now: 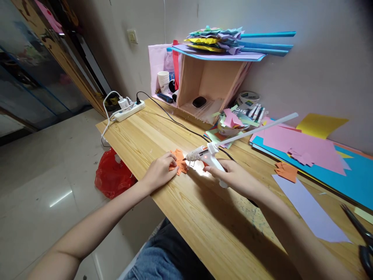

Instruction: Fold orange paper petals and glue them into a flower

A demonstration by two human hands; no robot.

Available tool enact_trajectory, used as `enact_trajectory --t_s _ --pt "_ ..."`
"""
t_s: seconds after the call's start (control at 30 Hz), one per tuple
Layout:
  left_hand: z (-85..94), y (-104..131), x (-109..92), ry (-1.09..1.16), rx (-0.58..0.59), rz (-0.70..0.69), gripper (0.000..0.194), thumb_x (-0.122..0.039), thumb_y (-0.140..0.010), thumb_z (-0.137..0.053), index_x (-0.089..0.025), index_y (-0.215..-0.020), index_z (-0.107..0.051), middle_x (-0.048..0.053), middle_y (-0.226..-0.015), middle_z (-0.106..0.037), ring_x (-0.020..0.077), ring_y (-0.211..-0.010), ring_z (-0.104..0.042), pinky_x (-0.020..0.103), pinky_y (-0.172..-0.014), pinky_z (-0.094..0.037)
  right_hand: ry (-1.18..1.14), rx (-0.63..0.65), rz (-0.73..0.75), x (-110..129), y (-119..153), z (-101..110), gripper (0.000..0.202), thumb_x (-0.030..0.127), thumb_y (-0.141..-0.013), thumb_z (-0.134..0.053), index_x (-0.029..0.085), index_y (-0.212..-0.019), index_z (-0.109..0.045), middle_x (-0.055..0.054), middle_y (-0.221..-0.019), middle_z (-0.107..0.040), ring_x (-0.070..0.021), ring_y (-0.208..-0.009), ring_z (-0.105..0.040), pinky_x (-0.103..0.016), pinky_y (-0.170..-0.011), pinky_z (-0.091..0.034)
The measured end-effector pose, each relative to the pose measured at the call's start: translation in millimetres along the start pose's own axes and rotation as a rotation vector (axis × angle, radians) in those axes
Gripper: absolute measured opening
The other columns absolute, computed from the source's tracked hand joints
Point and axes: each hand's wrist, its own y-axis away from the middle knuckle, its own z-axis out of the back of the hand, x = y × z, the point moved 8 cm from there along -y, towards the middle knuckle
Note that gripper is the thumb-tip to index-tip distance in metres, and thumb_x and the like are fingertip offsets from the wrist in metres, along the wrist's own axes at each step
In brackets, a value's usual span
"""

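My right hand is wrapped round the handle of a white glue gun, with a long glue stick jutting from its back. The gun's nozzle points left and meets the edge of an orange folded paper piece on the wooden table. On that piece's left side, my left hand has its fingers closed on the paper. Farther right, another orange folded piece lies at the top of a lilac paper strip.
Black scissors lie at the right edge. Coloured sheets and a wooden box stand along the wall. A black cord crosses the table from a power strip. A red bag is below the left edge.
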Motion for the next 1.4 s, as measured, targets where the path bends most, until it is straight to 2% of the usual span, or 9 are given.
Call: enact_trajectory --t_s 0.17,0.43,0.67,0.9,1.17,1.4 --pt "0.8 1.1 2.3 0.031 -0.024 0.011 0.004 -0.016 -0.073 -0.052 -0.017 -0.071 -0.055 0.003 -0.092 -0.059 0.0138 -0.077 -0.058 0.025 -0.067 -0.048 -0.010 0.020 0.021 1.2 -0.2 -2.6 0.033 0.048 -0.078 -0.045 0.018 -0.065 -0.041 0.003 -0.058 -0.040 -0.0094 -0.048 -0.039 -0.022 -0.045 -0.026" --pt "0.4 2.8 0.8 0.001 -0.066 0.068 0.004 -0.017 -0.069 -0.053 -0.018 -0.066 -0.055 0.001 -0.094 -0.058 0.0132 -0.075 -0.058 0.025 -0.067 -0.048 0.006 0.009 0.013 0.7 0.0 -2.4 0.039 0.052 -0.080 -0.043 0.016 -0.076 -0.056 0.001 -0.064 -0.047 -0.0101 -0.052 -0.041 -0.022 -0.047 -0.029" --pt "0.0 3.5 7.1 0.058 -0.087 0.078 0.004 -0.016 -0.068 -0.055 -0.017 -0.065 -0.054 0.002 -0.099 -0.057 0.0148 -0.083 -0.058 0.027 -0.072 -0.048 0.019 0.025 0.036 3.0 1.3 -6.8 0.039 0.051 -0.081 -0.041 0.016 -0.079 -0.058 0.001 -0.064 -0.048 -0.0102 -0.054 -0.042 -0.022 -0.049 -0.030" --pt "3.3 3.3 8.1 0.098 -0.077 0.027 0.003 -0.016 -0.069 -0.056 -0.017 -0.068 -0.053 0.004 -0.100 -0.056 0.0144 -0.085 -0.058 0.027 -0.074 -0.049 0.024 0.022 0.031 0.2 0.0 -7.1 0.042 0.054 -0.081 -0.041 0.016 -0.079 -0.058 0.000 -0.065 -0.049 -0.0104 -0.053 -0.043 -0.022 -0.048 -0.030" --pt "-1.2 1.9 -1.0 0.034 -0.018 -0.004 0.007 -0.016 -0.075 -0.050 -0.017 -0.070 -0.054 0.006 -0.100 -0.057 0.0143 -0.083 -0.059 0.026 -0.070 -0.051 0.015 0.016 0.021 1.0 2.5 -5.8 0.043 0.055 -0.080 -0.041 0.016 -0.078 -0.058 0.000 -0.066 -0.050 -0.0103 -0.053 -0.043 -0.022 -0.047 -0.030" --pt "-0.6 4.8 1.3 0.100 -0.073 0.024 0.008 -0.014 -0.074 -0.049 -0.017 -0.069 -0.054 0.006 -0.104 -0.055 0.0158 -0.088 -0.058 0.027 -0.074 -0.051 0.027 0.022 0.018 2.5 4.4 -8.2 0.043 0.055 -0.080 -0.040 0.015 -0.077 -0.057 -0.001 -0.065 -0.052 -0.0120 -0.053 -0.046 -0.023 -0.048 -0.032"
